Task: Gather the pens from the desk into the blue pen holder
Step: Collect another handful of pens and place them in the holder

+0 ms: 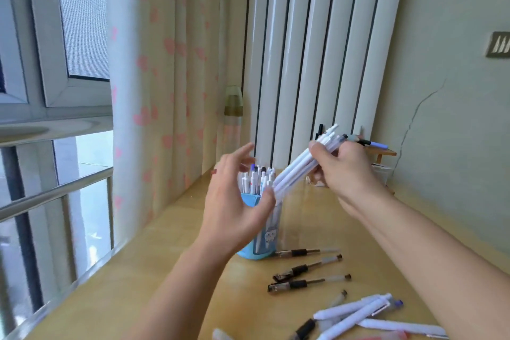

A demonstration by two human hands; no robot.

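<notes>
Steadying the blue pen holder (255,248) near the window side of the surface (171,270), the left hand (234,201) cups its rim with fingers spread apart, thumb touching the incoming pens. Rightward, the right hand (345,168) has its grip clamped on a bundle of white pens (300,163), long axis slanting, lower ends down-left at the holder's mouth. Loading appears underway; next the bundle needs tipping upright and releasing. Loose pens (309,268) lie near right.
</notes>
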